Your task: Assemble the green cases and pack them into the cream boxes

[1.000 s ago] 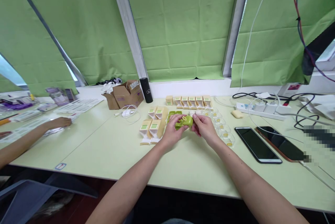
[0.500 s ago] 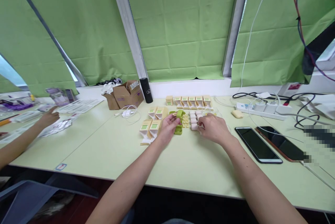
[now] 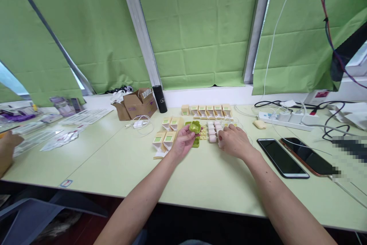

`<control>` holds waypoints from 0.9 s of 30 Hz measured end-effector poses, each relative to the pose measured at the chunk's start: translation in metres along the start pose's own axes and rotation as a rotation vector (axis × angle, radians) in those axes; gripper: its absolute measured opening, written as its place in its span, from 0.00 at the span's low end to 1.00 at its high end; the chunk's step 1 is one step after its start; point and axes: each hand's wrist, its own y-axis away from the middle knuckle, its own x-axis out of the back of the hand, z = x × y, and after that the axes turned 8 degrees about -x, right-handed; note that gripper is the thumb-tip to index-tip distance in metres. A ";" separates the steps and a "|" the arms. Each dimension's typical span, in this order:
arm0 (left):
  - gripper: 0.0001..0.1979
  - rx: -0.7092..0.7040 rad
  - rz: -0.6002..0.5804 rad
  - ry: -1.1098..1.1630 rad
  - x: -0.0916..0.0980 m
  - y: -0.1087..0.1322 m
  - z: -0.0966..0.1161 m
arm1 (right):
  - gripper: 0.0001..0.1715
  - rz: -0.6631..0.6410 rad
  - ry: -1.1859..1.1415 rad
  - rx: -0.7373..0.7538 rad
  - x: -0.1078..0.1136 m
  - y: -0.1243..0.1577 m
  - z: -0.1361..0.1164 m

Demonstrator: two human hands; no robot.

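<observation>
My left hand (image 3: 184,140) is closed on a small green flower-shaped tray (image 3: 195,127), its hollow side turned toward me. Below it, another green tray (image 3: 195,143) lies on the table. My right hand (image 3: 233,140) is at the right end of two rows of pale pink rounded blocks (image 3: 212,138); its fingers are curled down, and what they hold, if anything, is hidden. Small yellow pieces (image 3: 203,133) sit between the green trays and the pink blocks. Left of my left hand stand several opened small boxes (image 3: 159,138) with green labels.
More small boxes (image 3: 210,112) line the back. Two phones (image 3: 283,158) lie at right, before a power strip (image 3: 289,121) with cables. A black bottle (image 3: 159,99) and a cardboard box (image 3: 140,103) stand back left. Another person's hand (image 3: 10,145) is at far left.
My left hand has tilted the green tray so its hollow now faces me. My right hand has barely moved. The other person's hand has drawn back toward the left edge.
</observation>
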 end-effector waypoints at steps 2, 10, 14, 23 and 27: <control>0.26 0.005 -0.006 -0.007 0.000 0.001 0.000 | 0.12 0.003 0.013 -0.001 -0.001 0.000 0.000; 0.31 0.003 -0.018 -0.057 -0.001 0.001 -0.001 | 0.14 -0.020 0.036 -0.012 -0.005 -0.001 -0.001; 0.31 0.000 -0.021 -0.056 -0.001 0.002 -0.001 | 0.13 -0.010 0.037 -0.008 -0.006 -0.002 -0.002; 0.32 -0.033 0.018 -0.094 0.000 0.002 -0.004 | 0.12 -0.016 -0.427 -0.022 -0.001 -0.007 -0.005; 0.32 -0.045 0.074 -0.106 0.002 0.001 -0.005 | 0.15 0.021 -1.030 0.003 -0.008 -0.014 -0.004</control>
